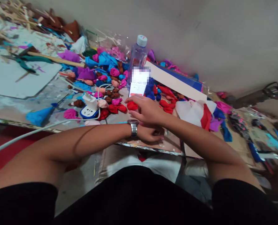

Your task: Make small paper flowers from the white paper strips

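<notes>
My right hand (146, 110) reaches across to the left, fingers stretched out flat, its fingertips touching a red crepe paper rosette (132, 106). Just beyond it a phone (139, 83) leans upright against a clear water bottle (139, 51). My left hand (150, 133), with a metal watch (133, 127) on the wrist, rests at the table's front edge under my right wrist; its fingers are mostly hidden. Many small rolled paper rosettes in red, pink, blue, purple and brown (110, 78) lie scattered around the phone.
A blue-and-white power strip with a white charger (90, 107) and its cable (35, 131) sits to the left. Green-handled scissors (23, 61), a wooden stick (56, 59) and a white board (17, 78) lie at far left. A long blue-edged box (176, 82) and white and red paper (195, 112) sit on the right.
</notes>
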Demonstrator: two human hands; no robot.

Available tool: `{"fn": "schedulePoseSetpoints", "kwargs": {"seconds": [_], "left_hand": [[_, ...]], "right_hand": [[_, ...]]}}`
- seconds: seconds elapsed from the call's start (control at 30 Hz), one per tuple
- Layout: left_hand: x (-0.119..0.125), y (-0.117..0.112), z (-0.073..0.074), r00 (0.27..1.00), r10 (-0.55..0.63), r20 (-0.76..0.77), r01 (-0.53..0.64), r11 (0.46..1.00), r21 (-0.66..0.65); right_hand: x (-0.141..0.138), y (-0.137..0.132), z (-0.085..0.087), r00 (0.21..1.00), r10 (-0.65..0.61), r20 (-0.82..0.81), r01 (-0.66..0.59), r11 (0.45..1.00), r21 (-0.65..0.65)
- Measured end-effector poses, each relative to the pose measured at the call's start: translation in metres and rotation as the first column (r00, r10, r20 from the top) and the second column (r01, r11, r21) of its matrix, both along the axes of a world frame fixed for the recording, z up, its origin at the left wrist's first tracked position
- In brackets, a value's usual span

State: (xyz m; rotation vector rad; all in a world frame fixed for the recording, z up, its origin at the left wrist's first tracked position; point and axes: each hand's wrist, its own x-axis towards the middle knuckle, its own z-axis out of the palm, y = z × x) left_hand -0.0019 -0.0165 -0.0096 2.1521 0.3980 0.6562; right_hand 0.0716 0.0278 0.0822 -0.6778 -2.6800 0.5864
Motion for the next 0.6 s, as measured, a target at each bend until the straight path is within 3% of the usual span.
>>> {"fn": "schedulePoseSetpoints", "kwargs": {"seconds": [0.1, 0.2, 0.27, 0.4, 0.5, 0.6], "left_hand": [[-0.004, 0.001, 0.008, 0.992, 0.102, -0.076, -0.098, 0.993, 0.058], [-0.006, 0.002, 0.016, 0.992, 0.084, -0.093, -0.080, 0.996, 0.044], [-0.006, 0.002, 0.019, 0.990, 0.098, -0.103, -0.096, 0.995, 0.024], [-0.005, 0.003, 0.022, 0.989, 0.120, -0.091, -0.123, 0.992, -0.034], [-0.005, 0.002, 0.022, 0.988, 0.132, -0.075, -0.137, 0.988, -0.066], [-0.005, 0.001, 0.023, 0.987, 0.147, -0.061, -0.152, 0.985, -0.077]], "right_hand": [[0.051, 0.002, 0.001, 0.984, -0.160, -0.082, 0.153, 0.985, -0.081], [0.114, 0.015, 0.004, 0.920, -0.382, -0.087, 0.381, 0.924, -0.032], [0.159, 0.023, 0.009, 0.854, -0.519, -0.016, 0.519, 0.850, 0.089], [0.237, 0.021, 0.013, 0.624, -0.775, 0.099, 0.735, 0.625, 0.264], [0.269, 0.006, 0.003, 0.494, -0.857, 0.148, 0.827, 0.515, 0.226], [0.281, -0.011, -0.012, 0.469, -0.869, 0.159, 0.871, 0.484, 0.078]]}}
